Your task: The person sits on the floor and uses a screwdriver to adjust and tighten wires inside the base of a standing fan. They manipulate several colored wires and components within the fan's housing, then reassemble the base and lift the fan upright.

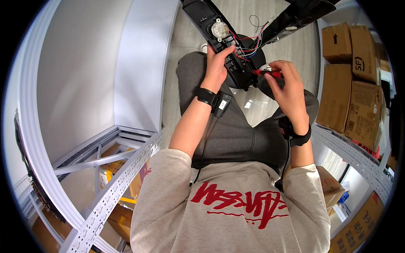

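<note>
My left hand (216,69) grips the edge of a long black plastic housing (231,54), thumb on top, that lies tilted over my lap. A round whitish part (219,30) with mounting ears sits in the housing. Red, blue and white wires (249,51) run from there to a second long black part (295,21) at the upper right. My right hand (290,86) pinches a short red-and-black tool (270,73), pointing left to the housing's lower right edge. Its tip cannot be made out against the black plastic.
Stacked cardboard boxes (352,84) stand on shelving at the right. A white metal rack frame (122,179) with boxes inside is at my lower left, beside a white panel (141,63). Black straps circle my wrists, with a small black box (222,105) by the left one.
</note>
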`<control>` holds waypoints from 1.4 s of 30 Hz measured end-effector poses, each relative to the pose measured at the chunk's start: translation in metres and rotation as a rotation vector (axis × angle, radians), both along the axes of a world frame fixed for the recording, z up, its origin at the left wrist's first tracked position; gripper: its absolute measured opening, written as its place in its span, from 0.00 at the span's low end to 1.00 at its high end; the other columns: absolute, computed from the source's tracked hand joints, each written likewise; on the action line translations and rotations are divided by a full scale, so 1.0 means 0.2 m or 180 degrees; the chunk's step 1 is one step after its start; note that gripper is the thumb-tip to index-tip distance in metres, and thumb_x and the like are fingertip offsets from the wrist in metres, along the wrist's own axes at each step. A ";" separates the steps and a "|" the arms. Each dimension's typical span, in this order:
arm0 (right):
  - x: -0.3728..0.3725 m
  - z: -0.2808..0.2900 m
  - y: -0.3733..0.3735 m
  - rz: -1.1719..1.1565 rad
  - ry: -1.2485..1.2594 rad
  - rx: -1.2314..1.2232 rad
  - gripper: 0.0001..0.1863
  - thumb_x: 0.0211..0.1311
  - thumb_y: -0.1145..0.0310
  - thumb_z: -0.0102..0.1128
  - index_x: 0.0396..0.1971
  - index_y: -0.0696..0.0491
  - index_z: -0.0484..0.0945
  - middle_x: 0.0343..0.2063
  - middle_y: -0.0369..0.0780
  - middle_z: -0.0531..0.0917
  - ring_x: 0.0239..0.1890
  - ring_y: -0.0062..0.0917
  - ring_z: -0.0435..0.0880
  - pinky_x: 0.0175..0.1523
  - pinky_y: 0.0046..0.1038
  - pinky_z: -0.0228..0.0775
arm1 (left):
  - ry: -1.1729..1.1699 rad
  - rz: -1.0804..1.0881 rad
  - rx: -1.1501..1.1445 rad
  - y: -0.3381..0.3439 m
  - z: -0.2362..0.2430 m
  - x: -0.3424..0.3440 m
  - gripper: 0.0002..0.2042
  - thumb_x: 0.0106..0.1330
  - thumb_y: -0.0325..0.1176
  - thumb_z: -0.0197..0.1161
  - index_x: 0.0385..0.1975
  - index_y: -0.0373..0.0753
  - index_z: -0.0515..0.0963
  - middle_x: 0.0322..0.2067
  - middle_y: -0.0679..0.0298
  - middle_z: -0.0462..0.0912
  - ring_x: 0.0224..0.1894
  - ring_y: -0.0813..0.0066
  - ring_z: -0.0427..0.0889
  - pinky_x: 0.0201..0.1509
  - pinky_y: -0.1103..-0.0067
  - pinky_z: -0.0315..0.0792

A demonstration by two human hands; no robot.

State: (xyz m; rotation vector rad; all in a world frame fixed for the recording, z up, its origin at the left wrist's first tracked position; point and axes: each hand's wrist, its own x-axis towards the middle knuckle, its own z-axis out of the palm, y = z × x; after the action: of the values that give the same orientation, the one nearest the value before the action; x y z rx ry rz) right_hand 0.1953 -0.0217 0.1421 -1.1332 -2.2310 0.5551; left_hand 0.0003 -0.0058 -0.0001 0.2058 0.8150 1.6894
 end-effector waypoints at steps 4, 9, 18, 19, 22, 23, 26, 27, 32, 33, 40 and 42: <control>-0.01 -0.01 -0.02 -0.0520 -0.0623 -0.0310 0.14 0.62 0.70 0.67 0.45 0.57 0.77 0.38 0.47 0.81 0.31 0.40 0.84 0.34 0.35 0.76 | 0.0065 -0.0006 -0.0078 0.00 0.02 0.01 0.26 0.58 0.15 0.66 0.56 0.40 0.67 0.48 0.65 0.79 0.48 0.73 0.80 0.53 0.75 0.76; 0.02 -0.01 -0.02 -0.0402 -0.0781 -0.0486 0.12 0.59 0.74 0.66 0.42 0.56 0.77 0.38 0.46 0.81 0.35 0.41 0.83 0.38 0.36 0.75 | 0.0147 0.0004 -0.0017 0.00 0.01 0.00 0.26 0.58 0.15 0.66 0.56 0.40 0.67 0.48 0.65 0.79 0.48 0.73 0.80 0.53 0.75 0.76; 0.03 0.08 -0.03 -0.0160 -0.0528 -0.0235 0.12 0.55 0.80 0.65 0.40 0.56 0.79 0.37 0.43 0.80 0.41 0.42 0.80 0.44 0.36 0.74 | 0.0028 -0.0031 -0.0081 -0.01 0.02 0.00 0.26 0.58 0.15 0.66 0.55 0.39 0.67 0.48 0.65 0.79 0.48 0.73 0.80 0.52 0.75 0.76; 0.03 0.09 -0.04 -0.0211 -0.0474 -0.0309 0.12 0.55 0.80 0.65 0.40 0.56 0.79 0.37 0.43 0.80 0.40 0.41 0.80 0.44 0.35 0.74 | 0.0032 -0.0025 -0.0081 -0.01 0.01 0.00 0.26 0.58 0.15 0.66 0.55 0.39 0.67 0.47 0.65 0.79 0.48 0.73 0.80 0.52 0.75 0.76; 0.05 0.13 -0.04 -0.0319 -0.0372 -0.0567 0.11 0.55 0.80 0.65 0.40 0.57 0.79 0.37 0.43 0.81 0.38 0.38 0.82 0.43 0.32 0.74 | 0.0063 -0.0042 -0.0093 -0.01 0.02 0.00 0.26 0.57 0.15 0.66 0.55 0.38 0.67 0.47 0.65 0.79 0.48 0.73 0.80 0.52 0.75 0.76; 0.06 0.15 -0.04 -0.0346 -0.0348 -0.0659 0.11 0.56 0.80 0.65 0.39 0.57 0.79 0.36 0.42 0.81 0.37 0.36 0.82 0.42 0.31 0.74 | 0.0076 -0.0053 -0.0100 -0.01 0.03 0.00 0.26 0.57 0.16 0.66 0.55 0.38 0.67 0.47 0.65 0.80 0.48 0.73 0.80 0.52 0.76 0.76; 0.10 0.19 -0.02 -0.0383 -0.0031 -0.0981 0.11 0.57 0.79 0.66 0.40 0.57 0.79 0.35 0.40 0.81 0.33 0.29 0.82 0.41 0.25 0.73 | 0.0088 -0.0102 -0.0064 -0.01 0.03 0.01 0.24 0.59 0.17 0.67 0.54 0.39 0.68 0.48 0.65 0.80 0.48 0.74 0.80 0.52 0.76 0.76; 0.10 0.20 -0.02 -0.0383 0.0195 -0.0984 0.09 0.59 0.77 0.67 0.39 0.57 0.80 0.32 0.37 0.81 0.32 0.19 0.79 0.40 0.21 0.70 | 0.0023 -0.0101 -0.0075 -0.01 0.02 0.00 0.24 0.60 0.19 0.67 0.55 0.40 0.69 0.48 0.65 0.80 0.49 0.73 0.80 0.52 0.75 0.76; 0.07 0.09 0.04 -0.0840 0.1162 -0.1049 0.08 0.60 0.74 0.69 0.37 0.57 0.81 0.30 0.31 0.81 0.32 0.12 0.75 0.40 0.16 0.68 | -0.0064 -0.0105 -0.0128 0.00 0.01 0.00 0.21 0.62 0.22 0.67 0.54 0.41 0.71 0.47 0.65 0.81 0.48 0.71 0.82 0.51 0.73 0.77; 0.05 0.06 0.05 -0.0894 0.1299 -0.0989 0.08 0.60 0.73 0.69 0.37 0.57 0.81 0.30 0.31 0.81 0.32 0.12 0.75 0.40 0.16 0.68 | -0.0057 -0.0193 -0.0126 0.00 0.02 0.00 0.20 0.62 0.22 0.67 0.54 0.41 0.72 0.47 0.65 0.81 0.48 0.71 0.82 0.51 0.73 0.77; -0.12 -0.08 0.13 -0.0894 0.1499 -0.0806 0.07 0.60 0.73 0.69 0.37 0.57 0.82 0.32 0.33 0.82 0.32 0.13 0.77 0.39 0.17 0.69 | 0.0317 -0.0132 -0.0235 -0.01 0.06 -0.01 0.27 0.59 0.22 0.68 0.58 0.38 0.66 0.53 0.62 0.76 0.55 0.73 0.75 0.59 0.73 0.69; -0.15 -0.08 0.14 -0.0880 0.1551 -0.0804 0.07 0.60 0.73 0.70 0.37 0.57 0.82 0.32 0.33 0.82 0.32 0.13 0.77 0.40 0.17 0.69 | 0.0454 -0.0098 -0.0153 -0.01 0.06 0.00 0.26 0.65 0.29 0.67 0.61 0.38 0.64 0.56 0.62 0.74 0.57 0.73 0.73 0.62 0.74 0.66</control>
State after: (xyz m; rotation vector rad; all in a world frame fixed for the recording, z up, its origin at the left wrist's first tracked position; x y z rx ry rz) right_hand 0.1646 0.0068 0.1257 -1.2453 -1.5924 0.9020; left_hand -0.0001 -0.0081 0.0123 0.3069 0.9528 1.6381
